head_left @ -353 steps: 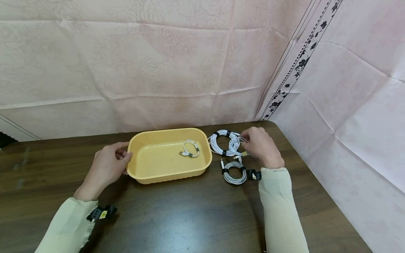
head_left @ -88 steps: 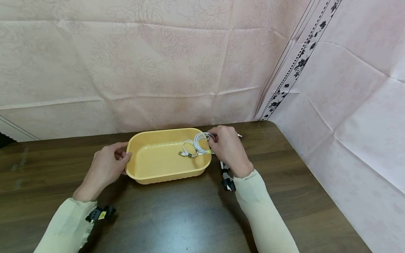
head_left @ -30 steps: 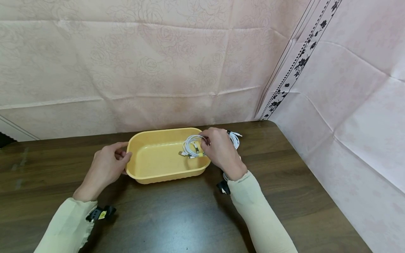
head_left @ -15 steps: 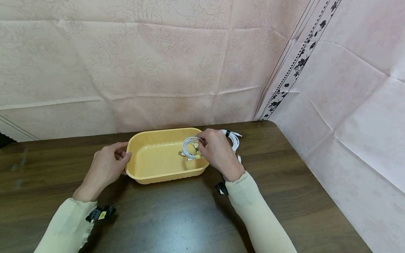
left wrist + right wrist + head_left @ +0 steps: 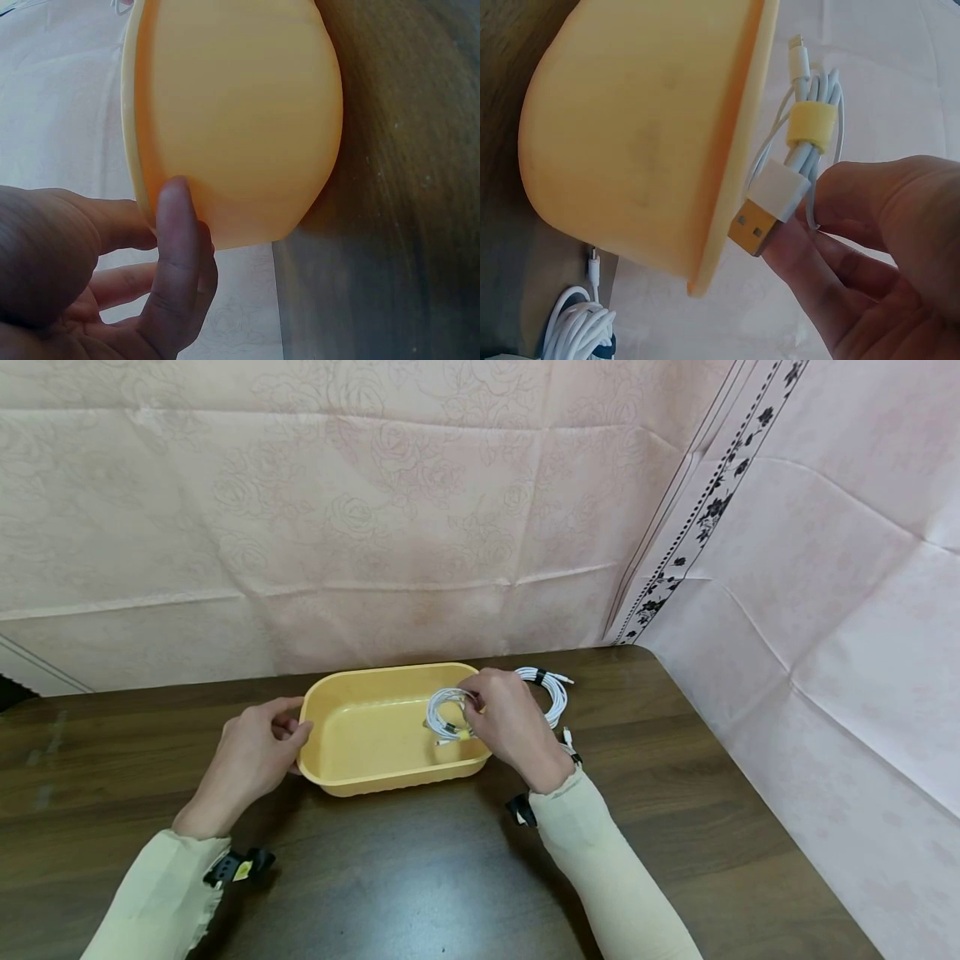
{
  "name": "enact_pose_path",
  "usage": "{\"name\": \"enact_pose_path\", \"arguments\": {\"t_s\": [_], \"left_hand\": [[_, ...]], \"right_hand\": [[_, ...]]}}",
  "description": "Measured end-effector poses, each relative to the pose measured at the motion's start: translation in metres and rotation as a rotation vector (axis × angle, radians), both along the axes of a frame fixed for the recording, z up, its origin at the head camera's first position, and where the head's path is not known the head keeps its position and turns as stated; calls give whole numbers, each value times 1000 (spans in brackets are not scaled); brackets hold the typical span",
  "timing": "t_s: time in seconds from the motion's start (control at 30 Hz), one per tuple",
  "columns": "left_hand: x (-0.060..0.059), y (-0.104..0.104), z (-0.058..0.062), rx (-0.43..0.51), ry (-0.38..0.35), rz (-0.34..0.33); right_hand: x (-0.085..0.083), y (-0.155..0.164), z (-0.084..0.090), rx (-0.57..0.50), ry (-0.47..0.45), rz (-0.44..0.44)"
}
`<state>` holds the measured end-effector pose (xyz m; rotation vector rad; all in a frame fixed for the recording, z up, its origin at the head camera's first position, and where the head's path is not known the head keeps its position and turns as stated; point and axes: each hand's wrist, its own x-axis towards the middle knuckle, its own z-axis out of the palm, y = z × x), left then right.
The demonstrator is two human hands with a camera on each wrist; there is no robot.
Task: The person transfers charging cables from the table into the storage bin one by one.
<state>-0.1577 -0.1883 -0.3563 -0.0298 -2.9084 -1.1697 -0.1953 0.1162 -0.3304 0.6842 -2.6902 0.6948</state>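
Note:
My left hand (image 5: 255,756) pinches the left end of a yellow plastic basin (image 5: 375,747), its thumb and fingers at the rim (image 5: 130,112). Over the basin's right end, my right hand (image 5: 510,718) holds a coiled white USB charging cable (image 5: 435,718) between thumb and fingers. The right wrist view shows its USB plug (image 5: 780,191), its small slim connector (image 5: 798,64) and a yellow tie (image 5: 812,126) round the strands. A smaller white cable with a dark tie (image 5: 452,727) lies in the basin, mostly hidden behind the held coil.
On the dark wooden table (image 5: 420,877), right of the basin, lies a larger white cable coil (image 5: 557,693) with a black tie. Nearer me, a plug (image 5: 567,739) shows beside my right wrist, its coil mostly hidden. Patterned cloth (image 5: 375,527) hangs behind.
My right hand has taken the yellow-tied cable from the coils at the right, brought it over the basin and moved slightly further left. The left hand has stayed at the rim.

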Motion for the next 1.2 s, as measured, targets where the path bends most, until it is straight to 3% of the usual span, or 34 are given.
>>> {"name": "enact_pose_path", "arguments": {"t_s": [0.57,1.2], "left_hand": [[-1,0,-2,3,32,-10],[-2,0,-1,4,15,-9]], "right_hand": [[1,-5,-4,31,4,35],[1,-9,-7,89,-53,33]]}}
